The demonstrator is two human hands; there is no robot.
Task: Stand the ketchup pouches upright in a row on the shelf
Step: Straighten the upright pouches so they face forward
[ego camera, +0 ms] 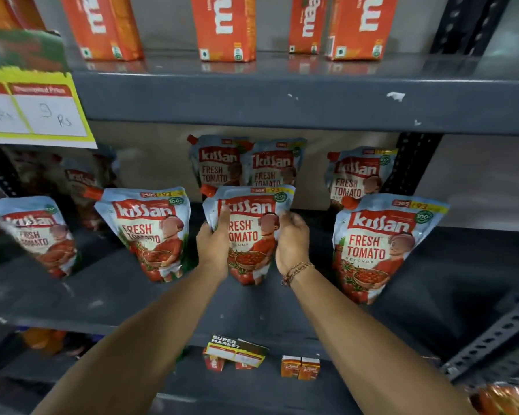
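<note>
Several blue and red ketchup pouches stand on the grey middle shelf (108, 298). The centre front pouch (250, 232) is upright, held between both hands: my left hand (212, 245) grips its left edge and my right hand (291, 242) cups its right edge. Front-row pouches stand to its left (150, 232) and far left (35, 232), and one to its right (381, 247). Behind, two pouches (216, 163) (274, 164) lean on the back wall, with another at the back right (357, 178).
Orange juice cartons (225, 25) stand on the shelf above. A yellow price card (33, 106) hangs at the upper left. Small cartons (300, 366) and a label (237, 350) sit on the lower shelf. Perforated black uprights (414, 163) frame the right side.
</note>
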